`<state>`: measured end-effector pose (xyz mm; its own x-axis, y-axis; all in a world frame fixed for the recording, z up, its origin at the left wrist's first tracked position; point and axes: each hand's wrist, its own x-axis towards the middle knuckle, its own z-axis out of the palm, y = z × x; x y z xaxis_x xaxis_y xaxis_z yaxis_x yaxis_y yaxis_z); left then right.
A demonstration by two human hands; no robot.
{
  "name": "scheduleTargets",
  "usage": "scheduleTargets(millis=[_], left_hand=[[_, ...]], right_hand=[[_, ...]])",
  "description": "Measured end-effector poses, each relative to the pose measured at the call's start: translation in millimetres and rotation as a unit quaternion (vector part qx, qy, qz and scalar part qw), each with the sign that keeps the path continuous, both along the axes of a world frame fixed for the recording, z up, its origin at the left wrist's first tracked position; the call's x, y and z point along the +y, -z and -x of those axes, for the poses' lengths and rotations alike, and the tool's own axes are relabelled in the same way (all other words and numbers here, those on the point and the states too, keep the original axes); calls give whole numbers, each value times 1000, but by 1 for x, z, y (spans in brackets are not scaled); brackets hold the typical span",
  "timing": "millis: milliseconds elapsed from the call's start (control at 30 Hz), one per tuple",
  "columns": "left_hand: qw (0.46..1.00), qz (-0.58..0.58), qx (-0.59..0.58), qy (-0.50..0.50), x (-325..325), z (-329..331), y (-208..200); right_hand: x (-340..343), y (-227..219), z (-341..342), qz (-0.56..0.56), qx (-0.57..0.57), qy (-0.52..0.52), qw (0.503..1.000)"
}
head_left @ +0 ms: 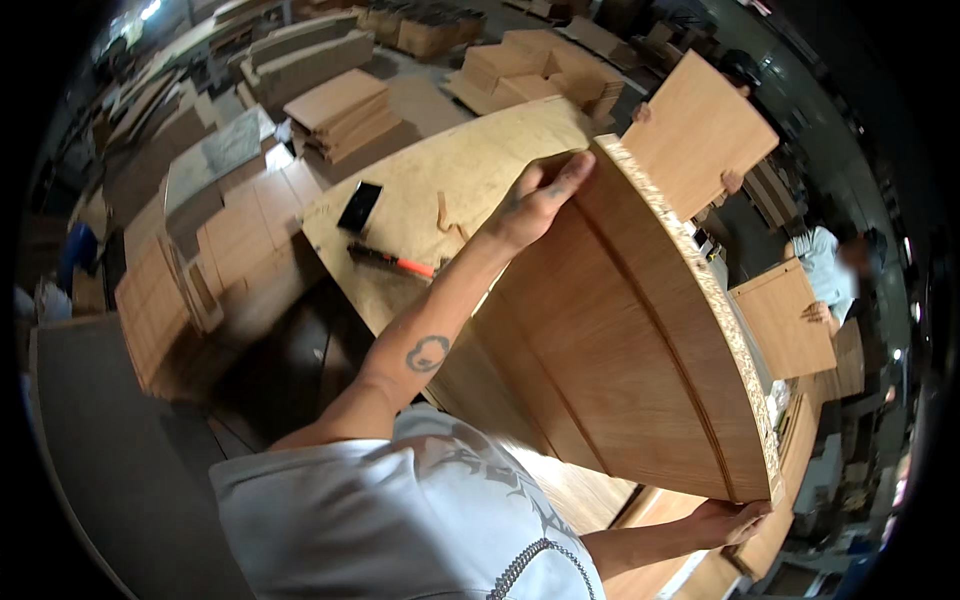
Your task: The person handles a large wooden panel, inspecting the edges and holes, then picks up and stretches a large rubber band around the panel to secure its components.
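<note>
I hold a large brown wooden panel (610, 340) tilted up in front of me. Two dark grooves run along its face, and its far edge shows raw chipboard. My left hand (543, 200) is closed round the panel's upper left corner, thumb on the edge. At the opposite, lower right corner, my right hand (733, 522) grips the panel, its fingers partly hidden. Left of the panel, a plywood-topped table (500, 130) carries a black phone (360, 206), a tool with a black and orange-red handle (392, 261) and a thin curled strip (446, 216).
Stacked boards (340, 110) and more panels (260, 225) stand to the left. Ahead on the right, one person holds up a wooden panel (700, 130); another person holds a smaller board (785, 320). A grey board (130, 450) fills the lower left.
</note>
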<state>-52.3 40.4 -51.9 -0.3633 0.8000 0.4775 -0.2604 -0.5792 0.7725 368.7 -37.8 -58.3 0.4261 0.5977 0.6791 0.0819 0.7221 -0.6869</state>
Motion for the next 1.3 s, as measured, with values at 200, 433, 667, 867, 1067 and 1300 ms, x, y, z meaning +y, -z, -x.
scheduleTargets(millis=[200, 433, 667, 867, 1067, 1300], left_hand=[[999, 11, 24, 27, 1, 7, 11], [985, 167, 38, -10, 18, 9, 98], [930, 341, -26, -132, -32, -13, 254], [976, 210, 36, -35, -36, -10, 373], [942, 311, -8, -123, -53, -25, 187], [958, 268, 56, -86, -48, -25, 142]], right_hand=[[0, -6, 17, -15, 41, 46, 998], [-3, -12, 20, -6, 22, 34, 999], [13, 17, -9, -21, 56, 7, 998], [-2, 96, -17, 184, -9, -212, 960], [-32, 174, -15, 468, -116, -225, 847], [-34, 270, -11, 411, -115, -267, 864]])
